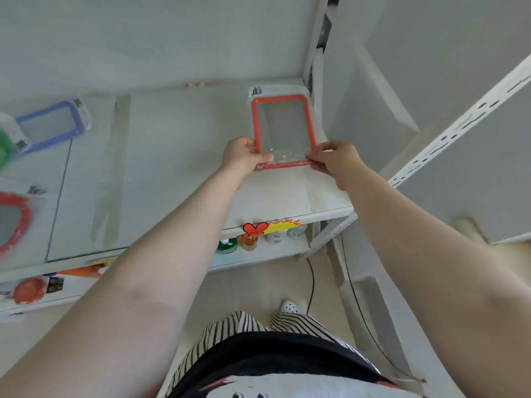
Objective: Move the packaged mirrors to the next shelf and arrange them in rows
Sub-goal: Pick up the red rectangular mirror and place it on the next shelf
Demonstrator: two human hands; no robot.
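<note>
An orange-framed rectangular mirror (283, 127) in a clear wrapper lies flat at the back right corner of the white shelf (178, 156). My left hand (244, 158) pinches its near left corner. At the near right corner, my right hand (334, 162) pinches the frame. On the shelf section to the left lie a blue-framed packaged mirror (51, 126), part of a green one (5, 146) and a red round scalloped one (13, 222).
A white upright post (314, 38) stands right behind the orange mirror. A perforated white rail (459, 124) slants at the right. Bottles (250, 242) sit on the lower shelf under a yellow and red tag. A black cable runs along the floor.
</note>
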